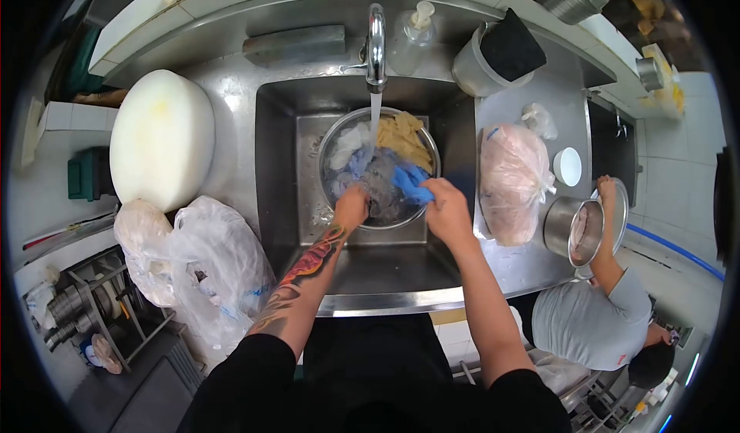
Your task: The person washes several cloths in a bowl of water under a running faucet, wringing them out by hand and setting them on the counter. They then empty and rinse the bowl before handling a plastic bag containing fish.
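A round metal basin (pixel 437 158) stands in the sink (pixel 289 209), with cloths and water inside it. Water runs from the faucet (pixel 375 47) into the basin. My right hand (pixel 447 206) is closed on a bright blue cloth (pixel 411 182) at the basin's right edge. My left hand (pixel 352 206) reaches over the near left rim with its fingers curled down at the water; what they grip is hidden. A yellow-tan cloth (pixel 405 138) lies at the back right of the basin, and a whitish cloth (pixel 348 144) at the back left.
Left of the sink are a large white round block (pixel 160 140) and plastic bags (pixel 220 252). A soap pump bottle (pixel 414 36) and plastic bucket (pixel 470 67) stand behind. To the right are a filled bag (pixel 512 182), white bowl (pixel 567 166) and another person (pixel 593 321) holding a metal pot (pixel 566 229).
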